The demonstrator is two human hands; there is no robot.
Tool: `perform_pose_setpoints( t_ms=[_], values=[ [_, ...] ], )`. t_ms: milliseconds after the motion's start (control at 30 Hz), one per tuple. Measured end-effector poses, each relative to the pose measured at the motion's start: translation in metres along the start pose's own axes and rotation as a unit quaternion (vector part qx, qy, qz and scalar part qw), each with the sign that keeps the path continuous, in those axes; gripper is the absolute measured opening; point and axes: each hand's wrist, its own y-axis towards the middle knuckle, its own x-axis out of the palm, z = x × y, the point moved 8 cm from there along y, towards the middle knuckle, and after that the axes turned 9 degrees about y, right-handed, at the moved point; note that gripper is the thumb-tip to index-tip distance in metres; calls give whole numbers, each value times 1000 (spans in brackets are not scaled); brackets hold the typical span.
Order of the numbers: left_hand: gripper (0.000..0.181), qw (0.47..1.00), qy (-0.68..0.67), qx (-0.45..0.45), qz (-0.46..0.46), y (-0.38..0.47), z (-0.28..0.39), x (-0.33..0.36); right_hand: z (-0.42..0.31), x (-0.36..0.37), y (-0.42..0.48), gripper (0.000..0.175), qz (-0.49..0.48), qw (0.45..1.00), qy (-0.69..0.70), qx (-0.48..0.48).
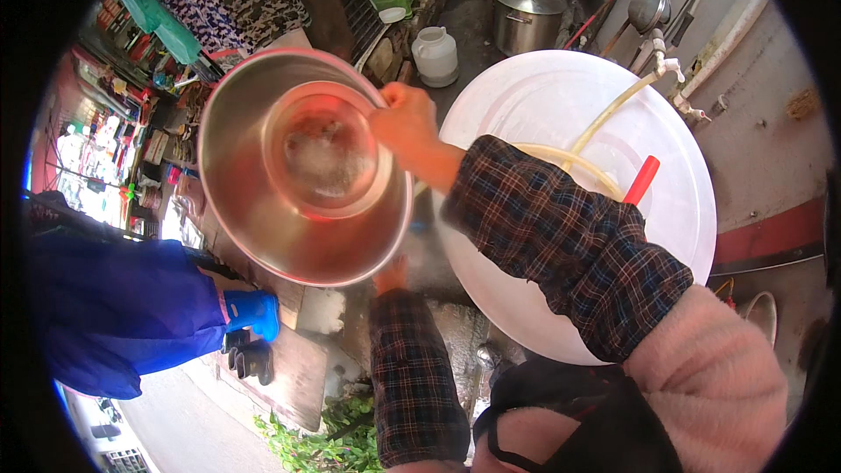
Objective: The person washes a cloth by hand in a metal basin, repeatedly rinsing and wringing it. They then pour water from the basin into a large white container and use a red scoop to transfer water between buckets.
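Observation:
My right hand (410, 128) grips the upper right rim of a wide stainless steel basin (230, 144). The basin is tilted so its inside faces me, and its bottom looks wet, with a blurred pale patch. At the lower rim is my left hand (392, 274), blurred and partly hidden by the basin, holding it from below. Both forearms wear dark plaid sleeve covers. Under my right arm stands a large round white tub or lid-like surface (677, 210). A pale hose (611, 102) and a red tube-shaped handle (642, 179) lie across it.
A tap (660, 62) sticks out from the right wall. A white plastic jug (435, 56) and a lidded steel pot (529, 16) stand behind. At left is a person in a blue garment (131, 315) and blue boots (259, 314). Green plants (328, 440) grow below.

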Motion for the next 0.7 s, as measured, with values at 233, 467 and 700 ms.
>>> perform_pose_setpoints(
  t_ms=[233,467,700],
  values=[
    [31,990,-131,4,53,-1,22,34,70,-96,12,21,107,878,421,201],
    [33,987,104,106,-69,27,58,46,107,-199,-21,17,234,824,434,279],
    [35,916,335,188,-117,36,63,50,33,-252,-70,25,32,984,27,-173]
  ],
)
